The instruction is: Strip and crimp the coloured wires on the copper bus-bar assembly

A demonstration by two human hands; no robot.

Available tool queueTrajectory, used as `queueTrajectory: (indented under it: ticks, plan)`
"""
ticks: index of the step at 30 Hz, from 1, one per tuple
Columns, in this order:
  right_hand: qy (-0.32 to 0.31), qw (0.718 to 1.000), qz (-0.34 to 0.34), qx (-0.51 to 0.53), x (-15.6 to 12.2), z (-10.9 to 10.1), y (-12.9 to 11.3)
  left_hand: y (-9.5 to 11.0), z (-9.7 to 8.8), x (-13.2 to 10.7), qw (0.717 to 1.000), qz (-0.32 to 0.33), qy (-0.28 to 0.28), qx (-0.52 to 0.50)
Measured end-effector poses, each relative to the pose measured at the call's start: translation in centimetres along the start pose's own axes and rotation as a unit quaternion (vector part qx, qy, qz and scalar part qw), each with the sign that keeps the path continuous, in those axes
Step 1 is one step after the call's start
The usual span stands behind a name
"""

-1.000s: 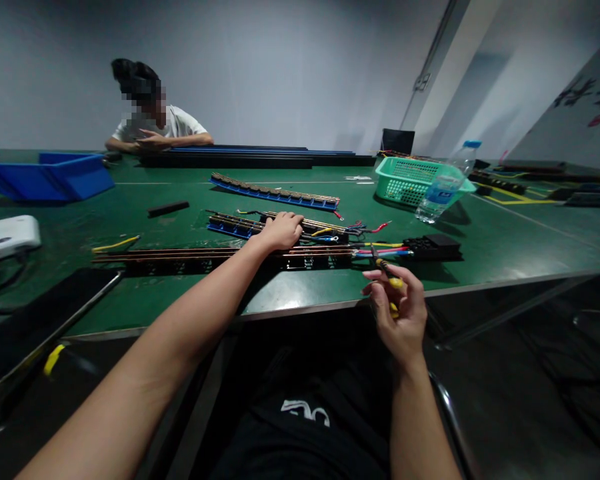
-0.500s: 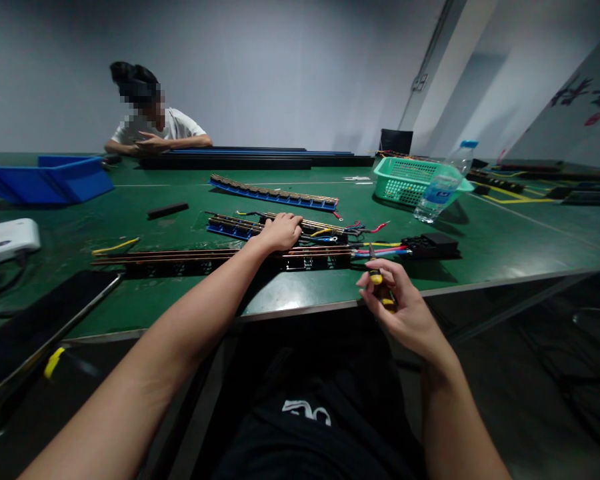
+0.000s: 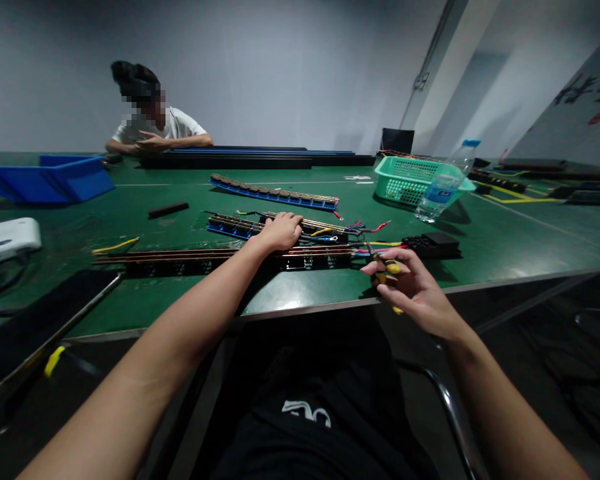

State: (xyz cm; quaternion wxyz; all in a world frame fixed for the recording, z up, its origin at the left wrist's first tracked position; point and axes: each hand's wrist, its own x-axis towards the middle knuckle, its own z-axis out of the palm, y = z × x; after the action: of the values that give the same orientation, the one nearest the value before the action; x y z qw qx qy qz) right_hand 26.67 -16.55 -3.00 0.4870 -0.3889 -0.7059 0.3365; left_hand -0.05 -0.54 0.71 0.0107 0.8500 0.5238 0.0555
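My left hand [image 3: 281,231] rests with curled fingers on a long copper-strip rail assembly [image 3: 190,255] lying across the green table [image 3: 480,233]. Another blue-and-copper rail [image 3: 235,225] lies just behind that hand. My right hand [image 3: 410,287] is closed round a yellow-and-black screwdriver [image 3: 387,270], its tip pointing toward the rail's right end, where red, blue and yellow wires [image 3: 380,248] fan out beside a black block [image 3: 433,245].
A third rail [image 3: 275,191] lies farther back. A green basket [image 3: 410,180] and water bottle [image 3: 443,185] stand at right, a blue bin [image 3: 45,177] and white device [image 3: 7,238] at left. Another person [image 3: 153,123] sits at the far side.
My right hand has risen from below the table edge and moved forward with the screwdriver toward the wires. The left hand has stayed on the rail.
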Motion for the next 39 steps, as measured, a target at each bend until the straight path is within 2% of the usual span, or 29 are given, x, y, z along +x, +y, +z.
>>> queueTrajectory:
  ticks: [6,9,15,19,25,28,31,35,39]
  plan:
    - [0.036,0.996,0.038,0.074,0.7,1.5,0.2,0.0,-0.1,0.0,1.000,-0.001,-0.002,0.001]
    - [0.047,0.994,0.072,0.062,1.2,2.0,0.3,0.1,-0.2,-0.1,1.000,0.000,-0.004,0.001]
    - [-0.006,0.997,0.081,0.018,2.0,1.4,-0.6,0.2,-0.2,-0.2,1.000,-0.005,0.000,-0.004]
    - [-0.020,0.996,0.089,-0.015,2.2,1.0,-0.9,0.1,-0.1,-0.1,1.000,-0.003,0.002,-0.007]
    - [-0.033,0.994,0.101,0.009,2.8,1.8,-0.9,0.1,0.0,0.0,1.000,-0.005,0.003,-0.011]
    - [-0.046,0.991,0.115,-0.045,3.3,2.3,-1.2,0.1,0.0,0.0,1.000,-0.007,0.001,-0.006]
    - [-0.074,0.984,0.074,-0.143,3.8,2.5,-1.8,0.1,0.0,0.0,1.000,-0.005,0.002,-0.002]
    - [-0.134,0.955,0.074,-0.255,4.5,2.5,-2.7,0.2,0.1,0.0,1.000,-0.004,0.006,0.002]
    - [-0.150,0.913,0.102,-0.365,4.7,3.3,-3.2,0.2,0.1,0.0,1.000,-0.007,0.007,-0.002]
